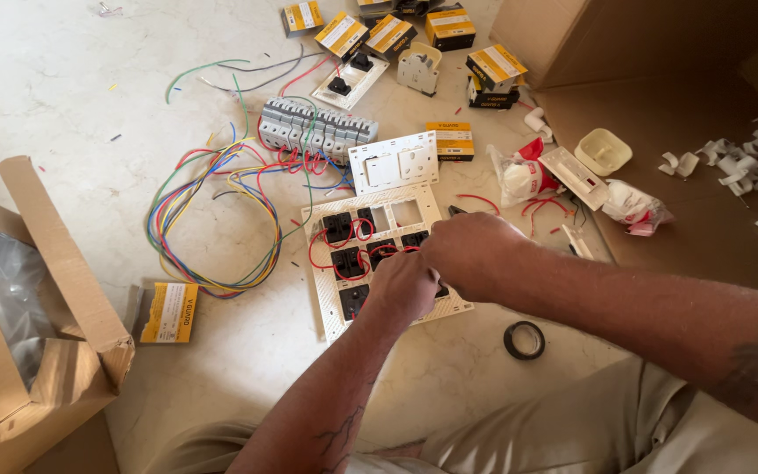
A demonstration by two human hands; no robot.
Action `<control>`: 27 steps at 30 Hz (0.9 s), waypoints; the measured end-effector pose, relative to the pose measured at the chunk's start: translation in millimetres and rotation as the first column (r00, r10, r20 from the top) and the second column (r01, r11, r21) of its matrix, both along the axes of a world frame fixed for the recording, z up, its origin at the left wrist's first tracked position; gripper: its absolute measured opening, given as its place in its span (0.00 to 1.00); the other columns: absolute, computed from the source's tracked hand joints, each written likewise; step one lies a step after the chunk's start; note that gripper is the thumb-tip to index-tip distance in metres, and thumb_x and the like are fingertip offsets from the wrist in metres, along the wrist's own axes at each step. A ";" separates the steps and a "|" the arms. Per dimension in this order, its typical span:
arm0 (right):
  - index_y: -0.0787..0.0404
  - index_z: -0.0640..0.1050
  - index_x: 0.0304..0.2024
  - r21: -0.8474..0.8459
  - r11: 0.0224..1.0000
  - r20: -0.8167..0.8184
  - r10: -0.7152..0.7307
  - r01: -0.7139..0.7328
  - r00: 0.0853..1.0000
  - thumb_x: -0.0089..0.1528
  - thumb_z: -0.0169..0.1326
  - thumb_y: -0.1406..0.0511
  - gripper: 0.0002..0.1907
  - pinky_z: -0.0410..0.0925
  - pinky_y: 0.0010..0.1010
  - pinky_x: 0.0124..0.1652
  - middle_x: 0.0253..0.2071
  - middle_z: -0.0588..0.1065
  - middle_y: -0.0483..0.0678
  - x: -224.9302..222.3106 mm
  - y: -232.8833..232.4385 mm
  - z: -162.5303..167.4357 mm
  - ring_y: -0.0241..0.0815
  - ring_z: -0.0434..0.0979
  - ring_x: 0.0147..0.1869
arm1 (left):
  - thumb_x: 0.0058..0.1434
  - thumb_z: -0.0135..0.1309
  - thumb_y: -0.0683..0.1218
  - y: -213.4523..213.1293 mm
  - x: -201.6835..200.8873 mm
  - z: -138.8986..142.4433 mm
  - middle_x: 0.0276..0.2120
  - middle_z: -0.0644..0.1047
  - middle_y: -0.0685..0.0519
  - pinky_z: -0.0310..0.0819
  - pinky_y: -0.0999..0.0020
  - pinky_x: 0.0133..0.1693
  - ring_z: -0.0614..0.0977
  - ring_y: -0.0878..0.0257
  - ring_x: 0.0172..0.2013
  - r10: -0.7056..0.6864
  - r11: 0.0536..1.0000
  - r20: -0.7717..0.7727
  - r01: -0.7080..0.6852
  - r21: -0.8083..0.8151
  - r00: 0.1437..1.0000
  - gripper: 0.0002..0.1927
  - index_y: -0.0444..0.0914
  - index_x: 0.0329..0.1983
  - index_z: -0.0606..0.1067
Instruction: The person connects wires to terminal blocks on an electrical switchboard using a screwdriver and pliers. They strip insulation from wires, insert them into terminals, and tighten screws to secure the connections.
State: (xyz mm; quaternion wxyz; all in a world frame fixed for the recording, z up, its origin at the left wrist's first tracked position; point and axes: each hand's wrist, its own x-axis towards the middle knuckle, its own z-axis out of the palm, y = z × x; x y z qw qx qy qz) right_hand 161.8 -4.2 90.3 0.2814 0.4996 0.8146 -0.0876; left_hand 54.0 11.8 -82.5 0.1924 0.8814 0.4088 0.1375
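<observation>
A white switch mounting plate (335, 326) lies face down on the marble floor, fitted with several black switch modules (339, 227) linked by short red wires (316, 254). My left hand (404, 285) rests on the plate's lower right part, fingers curled over a module. My right hand (471, 253) is closed just beside it, knuckles up, over the same spot. What either hand pinches is hidden by the hands themselves. A white switch faceplate (394, 162) lies just beyond the plate.
A row of grey circuit breakers (316, 130) with coloured wire loops (208, 224) lies left of centre. Yellow-black small boxes (168, 312) are scattered around. An open cardboard box (41, 325) stands left, a black tape roll (525, 340) right, white clips (752, 171) on brown cardboard.
</observation>
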 end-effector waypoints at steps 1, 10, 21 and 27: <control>0.57 0.80 0.43 0.018 1.000 -0.047 0.005 -0.004 0.999 0.56 0.60 0.69 0.12 0.74 0.44 0.47 0.46 0.80 0.51 2.0 0.1 -0.9 0.53 0.81 0.52 | 0.52 0.61 0.41 -0.4 0.6 1.1 0.30 0.82 0.47 0.78 0.51 0.35 0.84 0.47 0.33 -0.012 1.000 -0.014 0.012 -0.001 1.000 0.05 0.39 0.33 0.78; 0.52 0.83 0.42 -0.050 0.999 -0.014 0.015 -0.016 1.000 0.59 0.56 0.68 0.10 0.74 0.44 0.48 0.44 0.80 0.51 8.4 -0.5 -2.2 0.53 0.82 0.49 | 0.49 0.67 0.47 6.1 0.4 9.6 0.30 0.82 0.47 0.79 0.51 0.35 0.84 0.47 0.33 -0.050 0.998 -0.032 0.049 -0.036 0.998 0.12 0.39 0.35 0.79; 0.56 0.84 0.37 0.136 0.986 -0.147 0.120 -0.100 0.982 0.55 0.59 0.68 0.08 0.75 0.45 0.43 0.42 0.80 0.52 10.3 -2.0 -0.9 0.54 0.82 0.46 | 0.48 0.68 0.48 9.8 0.2 12.0 0.30 0.82 0.47 0.80 0.53 0.37 0.85 0.48 0.34 -0.099 0.995 -0.079 0.098 -0.009 0.992 0.12 0.41 0.34 0.81; 0.52 0.84 0.41 -0.027 0.999 0.062 -0.016 0.018 0.998 0.60 0.57 0.67 0.09 0.76 0.44 0.46 0.43 0.80 0.52 7.6 1.0 -4.8 0.54 0.82 0.49 | 0.54 0.63 0.46 8.3 2.6 12.6 0.33 0.83 0.49 0.80 0.55 0.40 0.85 0.50 0.38 -0.076 0.996 -0.179 0.065 -0.068 0.981 0.05 0.42 0.34 0.82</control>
